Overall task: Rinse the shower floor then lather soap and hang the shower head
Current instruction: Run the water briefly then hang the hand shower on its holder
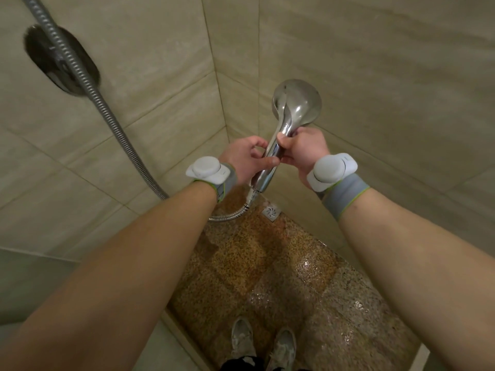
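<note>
Chrome shower head (297, 105) up over the wet shower floor's (267, 263) far corner, right hand (302, 151) wrapped round its neck, left hand (246, 159) pinching the handle lower down: rigid, likely slick, best held mid-handle.

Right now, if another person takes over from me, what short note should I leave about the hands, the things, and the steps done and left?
The right hand grips the shower head by its handle, just below the head; the left hand holds the handle lower down. The hose runs up the left wall. The floor glistens wet, so rinsing looks done. No soap in view. Left to do: lather soap, hang the shower head.
</note>
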### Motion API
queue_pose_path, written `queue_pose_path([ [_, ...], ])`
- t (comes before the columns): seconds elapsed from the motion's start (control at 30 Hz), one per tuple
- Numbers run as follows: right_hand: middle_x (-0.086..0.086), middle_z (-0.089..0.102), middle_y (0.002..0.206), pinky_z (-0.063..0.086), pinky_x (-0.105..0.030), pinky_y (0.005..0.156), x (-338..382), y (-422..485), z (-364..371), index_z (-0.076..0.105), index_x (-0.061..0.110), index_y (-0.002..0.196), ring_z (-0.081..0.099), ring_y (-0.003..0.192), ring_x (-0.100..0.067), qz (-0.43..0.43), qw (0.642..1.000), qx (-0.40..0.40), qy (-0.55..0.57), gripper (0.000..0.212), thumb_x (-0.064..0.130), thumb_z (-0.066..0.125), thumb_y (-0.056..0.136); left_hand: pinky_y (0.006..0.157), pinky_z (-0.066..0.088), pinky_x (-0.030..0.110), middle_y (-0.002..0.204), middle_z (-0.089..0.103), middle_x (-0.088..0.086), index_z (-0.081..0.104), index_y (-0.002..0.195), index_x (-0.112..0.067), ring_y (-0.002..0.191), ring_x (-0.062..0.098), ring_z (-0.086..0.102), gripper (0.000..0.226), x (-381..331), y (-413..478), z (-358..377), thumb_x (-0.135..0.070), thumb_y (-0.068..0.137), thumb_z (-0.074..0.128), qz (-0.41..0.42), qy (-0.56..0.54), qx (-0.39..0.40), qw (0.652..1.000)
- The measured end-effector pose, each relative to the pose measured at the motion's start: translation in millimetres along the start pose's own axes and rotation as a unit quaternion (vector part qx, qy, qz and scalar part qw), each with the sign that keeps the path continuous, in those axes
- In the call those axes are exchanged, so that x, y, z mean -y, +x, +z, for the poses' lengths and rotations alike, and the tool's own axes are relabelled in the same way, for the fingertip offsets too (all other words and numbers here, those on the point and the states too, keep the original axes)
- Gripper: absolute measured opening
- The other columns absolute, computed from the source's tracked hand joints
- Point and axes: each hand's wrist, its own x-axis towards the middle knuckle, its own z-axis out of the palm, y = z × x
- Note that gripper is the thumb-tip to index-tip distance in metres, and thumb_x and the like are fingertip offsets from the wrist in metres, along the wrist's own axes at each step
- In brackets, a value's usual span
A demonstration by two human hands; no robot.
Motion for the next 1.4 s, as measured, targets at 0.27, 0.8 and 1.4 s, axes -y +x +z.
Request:
queue_pose_path([
  [0.27,-0.016,0.062,0.082,0.054,-0.037,0.069,-2,3,5,0.054,0.007,0.077,0.061,0.084,-0.032,0.015,0.998,0.039,0.042,0.016,0.007,0.061,0.091,0.044,0.036,0.004,0.065,0.055,-0.01,0.058,0.097,-0.026,0.048,-0.008,0.051,0.031,1,-4,-10,-0.034,0.074,0.077,0.001,-0.011,-0.001,1.0],
  [0.8,-0.02,0.063,0.087,0.059,-0.044,0.075,-11,2,-25,0.055,0.006,0.075,0.063,0.074,-0.031,0.035,0.999,-0.032,-0.017,0.017,0.01,0.066,0.087,0.048,0.038,0.014,0.047,0.049,-0.011,0.066,0.1,-0.009,0.046,-0.001,0.046,0.024,-13,-6,29,-0.027,0.084,0.068,-0.007,-0.032,0.048,0.998],
  [1.4,-0.035,0.063,0.11,0.053,-0.054,0.088,-11,-10,-40,0.059,-0.015,0.106,0.065,0.099,-0.043,-0.031,0.995,-0.019,-0.097,0.033,0.014,0.057,0.092,0.065,0.044,0.028,0.055,0.049,-0.006,0.066,0.103,-0.016,0.062,0.013,0.051,0.026,-25,-6,36,-0.03,0.082,0.07,-0.008,-0.022,0.055,0.998],
])
